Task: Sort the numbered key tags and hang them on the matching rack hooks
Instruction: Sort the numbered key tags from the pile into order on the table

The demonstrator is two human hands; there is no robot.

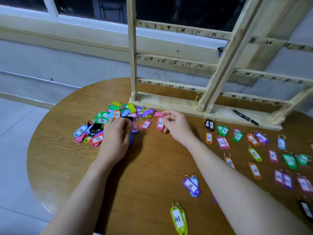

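Head view: my right hand pinches a pink tag by its ring; my left hand pinches another in the pile. Light, stiff, likely slippery plastic.

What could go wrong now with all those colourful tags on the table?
1. The right hand pinches a pink tag by its ring; it might slip.
2. The left hand digs into the mixed pile; the rings could tangle together.
3. The yellow-green tag marked 41 lies close to the table edge and might get knocked off.
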